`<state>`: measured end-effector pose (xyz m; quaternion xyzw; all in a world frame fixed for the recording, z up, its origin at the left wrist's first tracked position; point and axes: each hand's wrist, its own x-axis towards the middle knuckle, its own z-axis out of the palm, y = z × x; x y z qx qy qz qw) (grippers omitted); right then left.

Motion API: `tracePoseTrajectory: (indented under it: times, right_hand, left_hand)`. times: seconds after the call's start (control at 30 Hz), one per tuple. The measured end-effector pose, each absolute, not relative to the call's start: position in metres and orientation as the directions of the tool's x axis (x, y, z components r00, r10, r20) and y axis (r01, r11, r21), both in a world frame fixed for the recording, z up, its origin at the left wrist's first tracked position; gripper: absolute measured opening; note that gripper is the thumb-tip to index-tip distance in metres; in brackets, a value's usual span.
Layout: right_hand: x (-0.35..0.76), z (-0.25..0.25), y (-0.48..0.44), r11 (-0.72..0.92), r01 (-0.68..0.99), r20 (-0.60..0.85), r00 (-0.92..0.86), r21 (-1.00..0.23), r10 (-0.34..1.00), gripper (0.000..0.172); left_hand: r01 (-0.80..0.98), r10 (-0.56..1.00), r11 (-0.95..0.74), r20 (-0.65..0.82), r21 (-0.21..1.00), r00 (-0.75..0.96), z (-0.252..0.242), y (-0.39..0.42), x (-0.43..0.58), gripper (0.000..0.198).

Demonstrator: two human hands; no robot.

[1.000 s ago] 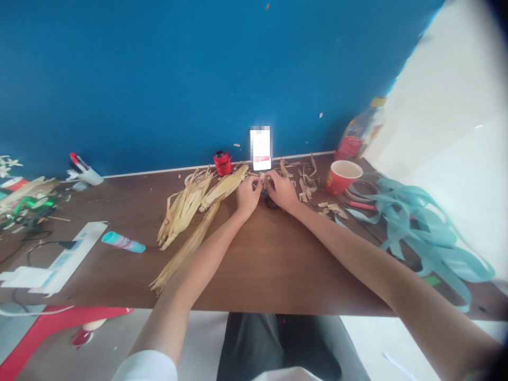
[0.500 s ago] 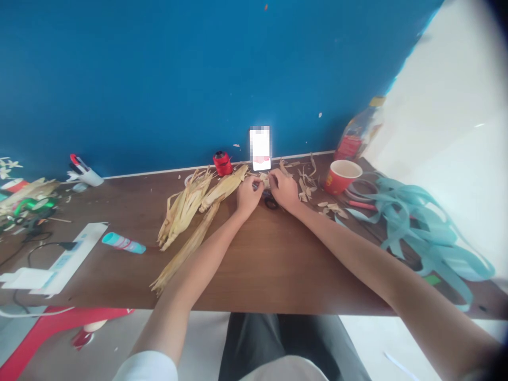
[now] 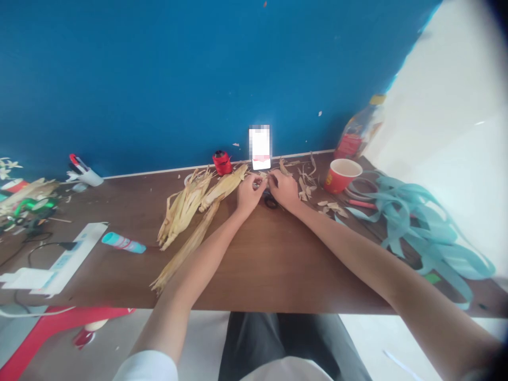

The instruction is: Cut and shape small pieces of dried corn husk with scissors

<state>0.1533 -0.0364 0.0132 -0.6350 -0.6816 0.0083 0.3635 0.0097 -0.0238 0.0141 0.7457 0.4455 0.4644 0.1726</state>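
Note:
My left hand (image 3: 250,193) and my right hand (image 3: 284,189) meet near the back of the table, fingers bent in a pinch. Between their fingertips is a small pale piece of corn husk (image 3: 265,180), mostly covered by the fingers. Just below them lies a pair of scissors, its black handle (image 3: 271,201) partly showing. Dried corn husks (image 3: 186,206) lie in bunches to the left of my left hand. Scraps of husk (image 3: 306,185) are scattered to the right of my right hand. Behind both hands a lit phone (image 3: 260,148) leans upright against the wall.
On the right stand a red paper cup (image 3: 342,177) and a bottle (image 3: 357,129), beside a heap of light-blue ribbon (image 3: 420,217). A red roll (image 3: 222,163) sits by the wall. Leftward lie a blue tube (image 3: 124,243), a power strip (image 3: 71,259) and a pen holder (image 3: 91,176).
My fingertips have drawn slightly closer together around the pale husk piece, and less of it shows. The things on the table have stayed in place.

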Motion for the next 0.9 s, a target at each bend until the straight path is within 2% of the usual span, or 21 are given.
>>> tracePoseTrajectory:
  times: [0.2, 0.47, 0.7, 0.9]
  right_hand:
    - [0.153, 0.014, -0.037, 0.237, 0.842, 0.498, 0.042, -0.484, 0.866, 0.027]
    - [0.155, 0.023, -0.039, 0.367, 0.755, 0.554, -0.007, -0.543, 0.833, 0.028]
    - [0.156, 0.024, -0.034, 0.467, 0.614, 0.529, -0.094, -0.636, 0.843, 0.022]
    - [0.167, 0.044, -0.03, 0.426, 0.658, 0.498, -0.088, -0.621, 0.863, 0.025]
  left_hand:
    - [0.525, 0.811, -0.555, 0.559, 0.645, 0.171, 0.013, -0.023, 0.009, 0.012]
    - [0.528, 0.829, -0.538, 0.525, 0.656, 0.192, 0.01, -0.02, 0.008, 0.014]
    - [0.372, 0.905, -0.426, 0.397, 0.825, 0.154, 0.008, -0.016, 0.005, 0.018]
    - [0.299, 0.929, -0.371, 0.356, 0.879, 0.106, 0.004, -0.012, 0.003, 0.017]
